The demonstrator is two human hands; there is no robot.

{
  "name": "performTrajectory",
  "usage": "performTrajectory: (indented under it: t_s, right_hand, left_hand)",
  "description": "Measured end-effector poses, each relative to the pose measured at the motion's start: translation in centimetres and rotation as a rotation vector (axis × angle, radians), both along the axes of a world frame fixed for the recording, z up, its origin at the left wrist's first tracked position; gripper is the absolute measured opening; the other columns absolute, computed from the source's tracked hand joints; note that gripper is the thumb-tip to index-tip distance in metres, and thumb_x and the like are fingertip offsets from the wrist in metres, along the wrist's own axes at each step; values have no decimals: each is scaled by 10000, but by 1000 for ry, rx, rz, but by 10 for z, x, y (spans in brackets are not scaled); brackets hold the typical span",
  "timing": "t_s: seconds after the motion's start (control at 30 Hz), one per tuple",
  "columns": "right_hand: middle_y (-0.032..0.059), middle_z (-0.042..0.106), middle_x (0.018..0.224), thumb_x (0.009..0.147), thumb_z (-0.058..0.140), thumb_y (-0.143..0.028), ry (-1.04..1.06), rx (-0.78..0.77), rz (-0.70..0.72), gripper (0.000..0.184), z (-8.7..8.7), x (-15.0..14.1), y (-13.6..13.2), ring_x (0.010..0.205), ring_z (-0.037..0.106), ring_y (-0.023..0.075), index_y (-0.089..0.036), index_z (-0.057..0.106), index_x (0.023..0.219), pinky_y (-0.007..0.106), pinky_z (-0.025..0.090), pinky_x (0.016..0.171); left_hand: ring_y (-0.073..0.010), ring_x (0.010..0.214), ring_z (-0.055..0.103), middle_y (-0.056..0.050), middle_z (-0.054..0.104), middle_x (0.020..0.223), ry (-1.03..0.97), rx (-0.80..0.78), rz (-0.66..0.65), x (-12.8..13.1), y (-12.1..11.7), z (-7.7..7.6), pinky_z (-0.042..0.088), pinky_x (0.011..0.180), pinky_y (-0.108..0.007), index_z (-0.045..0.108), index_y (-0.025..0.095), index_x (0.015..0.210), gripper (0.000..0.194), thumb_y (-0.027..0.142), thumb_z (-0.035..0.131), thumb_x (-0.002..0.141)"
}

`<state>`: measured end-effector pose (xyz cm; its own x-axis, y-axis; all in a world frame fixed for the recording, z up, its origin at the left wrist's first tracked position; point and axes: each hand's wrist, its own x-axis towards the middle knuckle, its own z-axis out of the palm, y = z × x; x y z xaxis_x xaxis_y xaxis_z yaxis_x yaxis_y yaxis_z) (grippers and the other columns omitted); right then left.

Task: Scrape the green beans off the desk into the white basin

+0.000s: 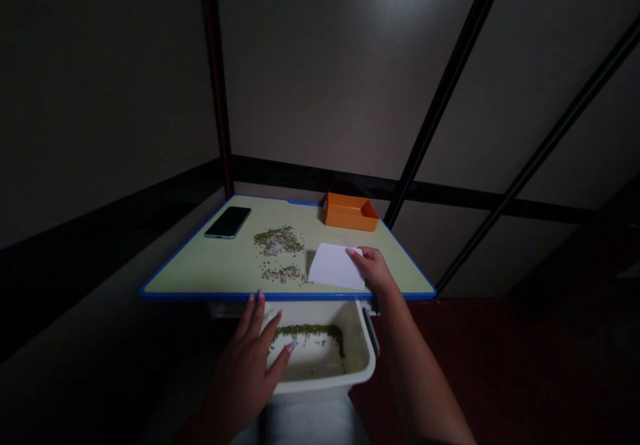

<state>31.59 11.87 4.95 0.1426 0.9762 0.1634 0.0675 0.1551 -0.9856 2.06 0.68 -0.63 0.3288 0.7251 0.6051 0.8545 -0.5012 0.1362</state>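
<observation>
My right hand (373, 266) pinches the right edge of a white card (336, 266), which is tilted over the board near its front edge. Just left of the card lies a thin scatter of small green beans or seeds (283, 273), with a larger green and pale pile (278, 239) behind it. My left hand (250, 358) has its fingers spread, fingertips by the board's blue front edge. Below that edge stands a white plastic bin (325, 383), partly covered by my left hand. Green beans or seeds line its inside along the far and right sides.
The pale yellow-green board (210, 275) has a blue rim. A dark-screened phone (228, 222) lies at its back left, and an orange open box (351, 213) stands at the back right. Grey panels with dark strips (320, 85) rise behind the board.
</observation>
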Motion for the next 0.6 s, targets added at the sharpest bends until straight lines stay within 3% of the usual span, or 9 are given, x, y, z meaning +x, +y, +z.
performTrajectory:
  t_s: [0.17, 0.6]
  right_hand:
    - [-34, 503, 452, 598, 725, -584, 10, 5, -9, 450, 1, -1, -1, 384, 377, 78, -178, 534, 562, 213, 247, 378]
    - [-24, 520, 459, 589, 724, -549, 68, 32, -135, 419, -5, 4, 5, 391, 424, 95, -183, 524, 554, 219, 283, 378]
  left_hand:
    - [-334, 1404, 296, -180, 371, 1498, 36, 20, -1, 0, 0, 1, 472, 1003, -455, 636, 173, 1200, 465, 458, 488, 864]
    - [-327, 1399, 306, -183, 402, 1485, 48, 57, -6, -2, -1, 2, 478, 994, -440, 633, 181, 1197, 448, 447, 502, 861]
